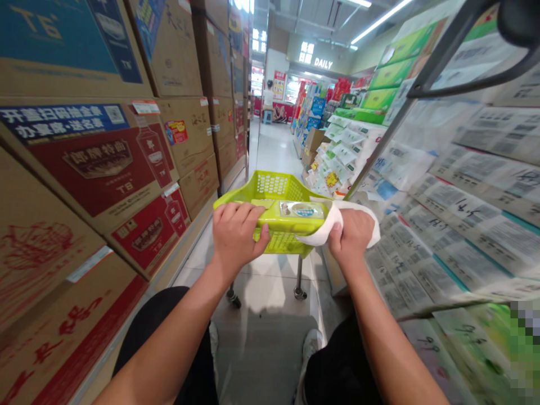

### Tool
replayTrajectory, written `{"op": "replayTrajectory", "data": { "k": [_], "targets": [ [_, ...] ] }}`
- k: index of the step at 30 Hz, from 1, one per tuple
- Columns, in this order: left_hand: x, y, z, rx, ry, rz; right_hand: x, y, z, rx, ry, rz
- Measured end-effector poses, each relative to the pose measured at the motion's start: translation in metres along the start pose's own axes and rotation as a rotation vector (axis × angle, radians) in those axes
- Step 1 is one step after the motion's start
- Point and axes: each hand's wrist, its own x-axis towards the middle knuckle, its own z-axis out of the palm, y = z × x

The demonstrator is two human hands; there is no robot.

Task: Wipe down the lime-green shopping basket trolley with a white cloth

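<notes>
In front of me stands a lime-green shopping cart (291, 241) with a perforated basket, its handle (295, 224) crossing close to my body. The fingers of my left hand (237, 233) wrap round the left end of that handle. A crumpled white paper or cloth (324, 228) lies at the handle's right end, and my right hand (352, 233) is closed on it, its thumb pressing the white sheet. Whether the right fingers also reach round the handle beneath is hidden. A clear label panel (301, 210) is set into the handle's middle.
Stacked cardboard cartons (101, 163) wall the left side. On the right rise stacked tissue packs (472, 197), with a metal post (379, 146) in front. Pale floor tiles (274, 143) run down the aisle towards a person (269, 97) beside a blue stool (267, 116).
</notes>
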Motion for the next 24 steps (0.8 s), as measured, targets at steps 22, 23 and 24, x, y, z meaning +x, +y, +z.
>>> {"op": "replayTrajectory", "data": {
  "k": [22,23,24],
  "targets": [
    [-0.015,-0.040,0.013,-0.063,0.110,0.010,0.030,-0.016,-0.025,-0.050,-0.293,0.013],
    [-0.015,-0.041,0.013,-0.060,0.126,0.020,0.022,-0.018,-0.022,-0.032,-0.198,0.008],
    [-0.015,-0.042,0.012,-0.059,0.144,0.034,0.014,-0.020,-0.020,-0.008,-0.119,0.007]
  ]
}}
